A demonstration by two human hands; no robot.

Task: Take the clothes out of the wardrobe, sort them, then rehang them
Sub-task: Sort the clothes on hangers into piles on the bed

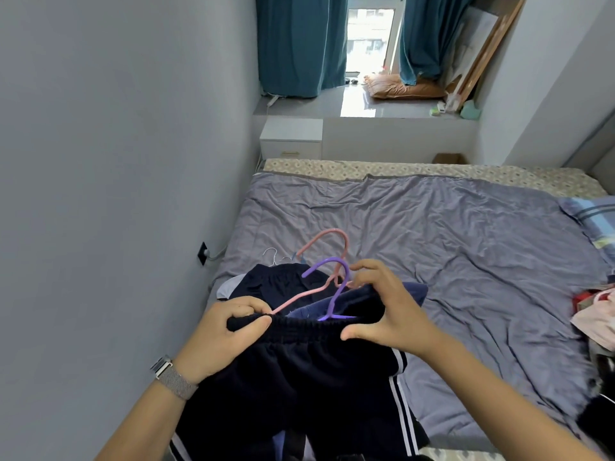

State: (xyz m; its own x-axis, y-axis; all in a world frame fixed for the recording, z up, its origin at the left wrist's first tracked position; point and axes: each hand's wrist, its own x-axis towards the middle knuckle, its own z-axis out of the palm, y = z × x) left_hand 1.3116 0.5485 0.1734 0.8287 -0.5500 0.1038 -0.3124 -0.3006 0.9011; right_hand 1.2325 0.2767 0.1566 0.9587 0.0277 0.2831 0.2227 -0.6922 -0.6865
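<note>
Dark navy trousers (293, 377) with white side stripes hang over the near edge of the bed. My left hand (223, 334) pinches the left end of their elastic waistband. My right hand (382, 311) grips the right end of the waistband, fingers curled over it beside a purple hanger (334, 291). A pink hanger (327, 239) lies just behind, its arm running toward my left hand. More dark clothes (276, 282) lie piled under the hangers, with a thin white hanger (273, 256) past them.
The bed's grey-purple sheet (449, 244) stretches to the right and back. A heap of mixed clothes (595, 314) sits at the right edge. A grey wall runs along the left. A white nightstand (291, 138) stands behind the bed.
</note>
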